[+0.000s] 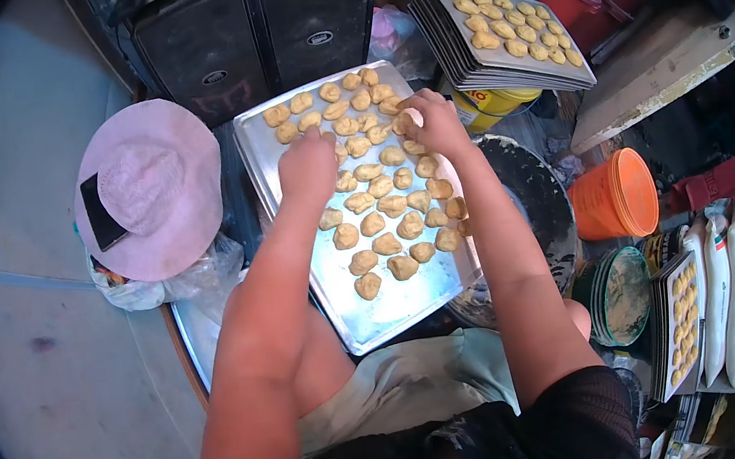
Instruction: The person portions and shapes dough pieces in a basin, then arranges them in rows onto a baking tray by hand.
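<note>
Many lumpy yellow dough pieces (pixel 386 244) lie in loose rows on a shiny metal baking tray (pixel 378 313), tilted in front of my lap. Over the tray's left side, my left hand (pixel 308 165) is closed, its fingertips at a dough piece (pixel 309 121) near the far end. My right hand (pixel 435 124) reaches in at the right edge, with curled fingers around another dough piece (pixel 403 122). The back of each hand partly hides its grip. Some dough near the right edge is covered by my right forearm.
Left of the tray sits a pink hat (pixel 149 187) with a phone (pixel 102 212) on it. Stacked trays with dough (pixel 508 29) stand at the back right. An orange bucket (pixel 611 195), a green-rimmed tub (pixel 625 294) and more stacked trays (pixel 678 329) are at right. Dark speakers (pixel 262 41) stand behind.
</note>
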A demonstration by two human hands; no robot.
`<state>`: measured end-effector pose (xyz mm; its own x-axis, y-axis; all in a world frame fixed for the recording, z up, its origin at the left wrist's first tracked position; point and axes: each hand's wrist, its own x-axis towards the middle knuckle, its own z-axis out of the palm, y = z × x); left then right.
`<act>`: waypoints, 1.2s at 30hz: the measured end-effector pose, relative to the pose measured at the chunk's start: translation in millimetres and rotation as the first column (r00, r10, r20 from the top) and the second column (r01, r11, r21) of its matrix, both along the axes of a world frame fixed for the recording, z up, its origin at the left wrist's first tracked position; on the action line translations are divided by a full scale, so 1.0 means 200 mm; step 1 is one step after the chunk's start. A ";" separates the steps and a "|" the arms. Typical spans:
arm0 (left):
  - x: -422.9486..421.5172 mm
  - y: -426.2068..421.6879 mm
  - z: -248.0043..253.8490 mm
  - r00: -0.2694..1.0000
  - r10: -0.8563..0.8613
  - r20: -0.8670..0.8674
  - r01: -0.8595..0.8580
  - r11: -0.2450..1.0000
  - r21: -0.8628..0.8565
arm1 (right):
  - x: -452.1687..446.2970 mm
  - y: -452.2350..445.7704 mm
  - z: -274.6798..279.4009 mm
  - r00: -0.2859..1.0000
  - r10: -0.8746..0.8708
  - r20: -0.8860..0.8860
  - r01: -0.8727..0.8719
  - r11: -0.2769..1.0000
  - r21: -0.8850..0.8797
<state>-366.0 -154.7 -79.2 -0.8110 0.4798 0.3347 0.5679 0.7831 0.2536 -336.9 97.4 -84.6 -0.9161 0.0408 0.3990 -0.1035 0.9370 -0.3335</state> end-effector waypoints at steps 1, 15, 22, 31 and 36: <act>0.01 -0.01 0.04 1.000 -0.003 0.018 0.003 1.000 0.018 | -0.01 0.01 -0.02 0.998 0.006 0.067 0.000 0.995 -0.096; 0.11 -0.11 0.02 0.976 -0.108 0.187 0.146 0.969 -0.199 | 0.14 0.06 -0.07 0.985 0.052 0.163 0.015 0.923 -0.386; 0.16 -0.04 0.02 0.984 -0.158 0.080 0.166 0.980 -0.108 | 0.17 -0.12 0.01 0.962 0.214 0.171 -0.233 0.967 0.103; 0.12 -0.05 0.01 0.989 -0.084 0.120 0.090 0.995 -0.046 | 0.17 -0.30 0.01 0.935 0.314 0.167 -0.332 0.939 0.092; 0.17 -0.15 0.19 0.939 -0.125 0.319 0.169 0.979 -0.115 | 0.16 -0.30 0.02 0.961 0.268 0.065 -0.274 0.953 0.130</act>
<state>-331.2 -185.7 -41.5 -0.7805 0.6251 0.0009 0.5903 0.7366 0.3299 -304.0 36.9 -80.2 -0.9026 -0.2638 0.3403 -0.3476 0.9128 -0.2145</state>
